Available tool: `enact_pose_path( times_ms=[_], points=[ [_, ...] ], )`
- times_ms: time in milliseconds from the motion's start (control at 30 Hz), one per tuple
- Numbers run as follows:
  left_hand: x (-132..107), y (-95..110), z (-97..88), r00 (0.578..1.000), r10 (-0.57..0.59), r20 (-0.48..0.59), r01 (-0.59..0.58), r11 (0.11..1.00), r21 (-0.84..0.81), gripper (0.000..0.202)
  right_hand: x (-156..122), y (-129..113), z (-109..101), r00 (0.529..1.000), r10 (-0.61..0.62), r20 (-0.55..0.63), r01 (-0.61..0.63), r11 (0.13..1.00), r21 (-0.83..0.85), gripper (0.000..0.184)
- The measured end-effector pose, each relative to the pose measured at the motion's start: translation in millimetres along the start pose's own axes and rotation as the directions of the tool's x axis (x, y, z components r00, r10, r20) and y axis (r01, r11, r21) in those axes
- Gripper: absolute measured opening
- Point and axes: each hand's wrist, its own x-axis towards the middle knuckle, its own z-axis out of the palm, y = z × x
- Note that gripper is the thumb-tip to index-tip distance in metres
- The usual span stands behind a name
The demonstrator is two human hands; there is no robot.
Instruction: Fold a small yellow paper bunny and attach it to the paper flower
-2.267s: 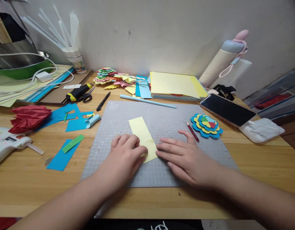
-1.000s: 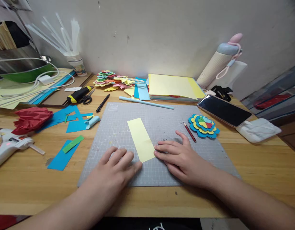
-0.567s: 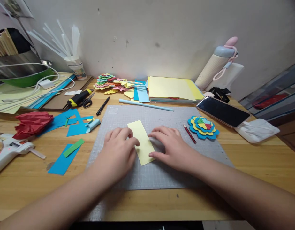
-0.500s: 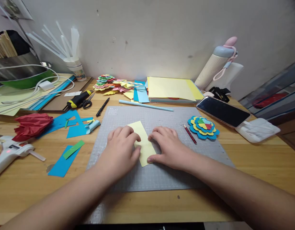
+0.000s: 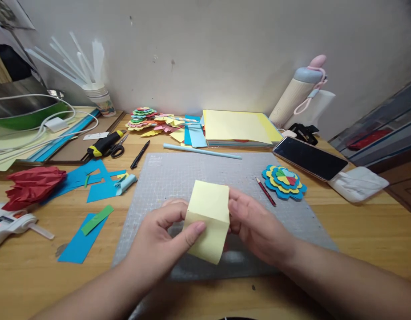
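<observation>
A pale yellow paper strip [image 5: 208, 218] is lifted off the grey cutting mat [image 5: 179, 173] and bent across its middle. My left hand [image 5: 162, 235] pinches its left edge, thumb on the front. My right hand [image 5: 255, 226] grips its right edge, fingers curled behind the paper. Both hands hover over the near half of the mat.
A red pencil [image 5: 266, 191] and a layered paper flower [image 5: 284, 178] lie right of the mat, with a phone [image 5: 308, 158] behind them. Blue and green scraps [image 5: 88, 218], red crepe paper [image 5: 32, 184] and a glue gun [image 5: 10, 222] sit at the left. Yellow sheets [image 5: 239, 126], a pen [image 5: 139, 154], scissors [image 5: 117, 149].
The yellow strip lay flat on the mat under both hands; now both hands have picked it up and hold it bent above the mat, nearer to me.
</observation>
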Motion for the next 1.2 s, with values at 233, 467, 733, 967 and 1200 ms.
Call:
enact_pose_path(
  times_ms=[233,467,733,967,1200],
  points=[
    [1,-3,7.2,0.968,-0.250,-0.012,0.235,0.925,-0.299,0.026,0,7,2,0.995,0.052,-0.091,-0.070,0.976,-0.204,0.027],
    [-3,-1,5.8,0.980,-0.187,-0.065,0.144,0.900,-0.412,0.010,-2,3,7,0.988,-0.108,-0.113,0.088,0.981,-0.171,0.007],
    [-9,-3,0.3,0.992,-0.117,-0.046,0.096,0.944,-0.316,0.024,-14,-9,7,0.834,-0.522,0.179,0.518,0.630,-0.579,0.030],
    [-13,4,5.8,0.979,0.179,-0.102,-0.172,0.982,0.077,0.009,-22,-5,14,0.877,-0.473,0.088,0.445,0.729,-0.520,0.034],
    [-16,0,7.7,0.947,0.307,-0.094,-0.287,0.941,0.178,0.010,-19,-6,16,0.909,-0.412,0.068,0.343,0.644,-0.684,0.006]
  ],
)
